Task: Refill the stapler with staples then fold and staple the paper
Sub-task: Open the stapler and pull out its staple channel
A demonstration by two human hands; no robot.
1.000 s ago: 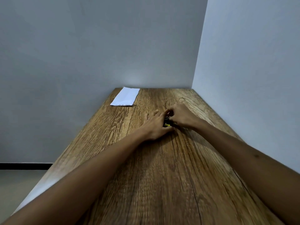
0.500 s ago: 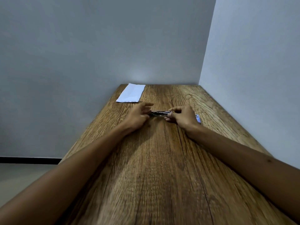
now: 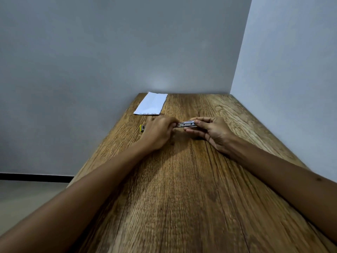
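Stapler [image 3: 186, 124] is pinched between both hands, left hand [image 3: 158, 132] and right hand [image 3: 211, 130], arms outstretched.

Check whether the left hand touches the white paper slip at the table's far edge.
Apart. The head view shows bare wood between the left hand and the paper slip; the hand's fingers instead meet the metal stapler.
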